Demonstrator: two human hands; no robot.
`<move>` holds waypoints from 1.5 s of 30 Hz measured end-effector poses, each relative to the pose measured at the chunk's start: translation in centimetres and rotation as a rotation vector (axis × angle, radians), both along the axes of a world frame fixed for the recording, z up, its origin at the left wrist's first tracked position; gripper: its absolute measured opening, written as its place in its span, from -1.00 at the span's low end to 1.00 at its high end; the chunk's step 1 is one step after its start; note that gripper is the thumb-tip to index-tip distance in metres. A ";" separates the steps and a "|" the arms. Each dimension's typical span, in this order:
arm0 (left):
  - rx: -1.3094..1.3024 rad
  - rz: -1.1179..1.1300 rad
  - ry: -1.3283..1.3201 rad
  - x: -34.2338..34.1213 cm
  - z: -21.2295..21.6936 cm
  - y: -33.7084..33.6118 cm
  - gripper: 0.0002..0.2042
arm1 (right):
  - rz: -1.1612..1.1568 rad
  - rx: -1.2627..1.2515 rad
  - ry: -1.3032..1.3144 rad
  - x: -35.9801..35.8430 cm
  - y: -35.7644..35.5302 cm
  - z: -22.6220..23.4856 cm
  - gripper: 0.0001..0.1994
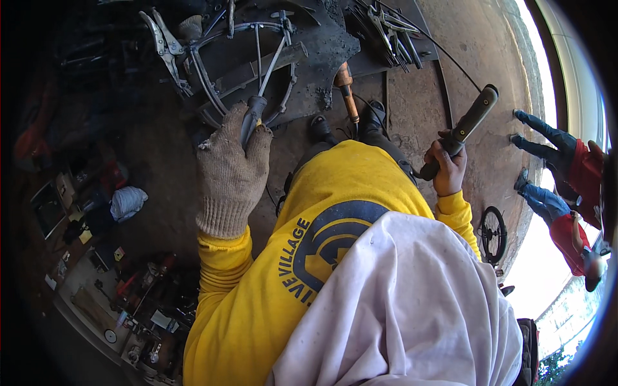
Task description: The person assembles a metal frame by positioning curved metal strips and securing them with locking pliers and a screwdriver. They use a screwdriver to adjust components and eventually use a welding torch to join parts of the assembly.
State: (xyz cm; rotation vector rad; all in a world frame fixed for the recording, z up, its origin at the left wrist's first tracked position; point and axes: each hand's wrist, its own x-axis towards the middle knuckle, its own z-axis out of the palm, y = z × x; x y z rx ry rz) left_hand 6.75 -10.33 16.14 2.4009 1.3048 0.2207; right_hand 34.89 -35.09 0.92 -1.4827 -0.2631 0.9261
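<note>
My left hand [232, 154], in a knitted beige work glove, is closed around a dark grey-handled tool [254, 112] with a long metal shaft slanting away over a round metal frame [207, 83]. Exactly what kind of tool it is cannot be made out. That frame, made of curved bars and rods, lies on the dark worktable [322, 38]; locking pliers [164, 51] sit at its left. My bare right hand [447, 166] grips a long dark bar-shaped tool [473, 119] with small yellow spots, held up to the right of my body. A thin dark line runs from its upper end.
An orange tool [345, 83] with a cord hangs at the table's near edge, by my feet [373, 119]. Clamps and metal tools [389, 29] lie on the table's right. Two people [566, 212] are off to the right, beyond a bicycle wheel [494, 235]. Clutter [148, 302] fills the lower left.
</note>
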 end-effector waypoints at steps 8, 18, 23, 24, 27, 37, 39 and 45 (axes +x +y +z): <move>-0.147 0.108 0.016 0.1 0.6 0.7 -0.58 | 0.032 -0.002 0.005 1.7 0.7 -0.6 -0.62; -0.213 0.094 0.048 -0.5 1.1 2.0 -0.55 | 0.065 -0.001 0.021 3.0 1.7 -1.0 -0.62; -0.268 0.138 0.037 -0.8 0.9 1.9 -0.54 | 0.081 0.003 0.025 3.1 2.1 -1.1 -0.63; -0.259 0.129 0.034 -0.9 0.9 2.0 -0.54 | 0.088 0.012 0.033 3.1 2.1 -1.0 -0.63; -0.262 0.115 0.033 -0.7 1.0 2.1 -0.55 | 0.091 -0.011 0.025 3.1 2.3 -0.9 -0.64; -0.355 0.228 -0.023 -0.1 1.5 1.4 -0.53 | 0.088 -0.017 0.025 3.3 2.7 -0.9 -0.63; -0.371 0.246 -0.024 -0.2 1.3 1.4 -0.52 | 0.093 0.000 0.043 3.3 2.7 -1.1 -0.63; -0.315 0.195 -0.036 -0.7 0.7 1.3 -0.50 | 0.089 -0.012 0.025 3.2 3.0 -1.2 -0.63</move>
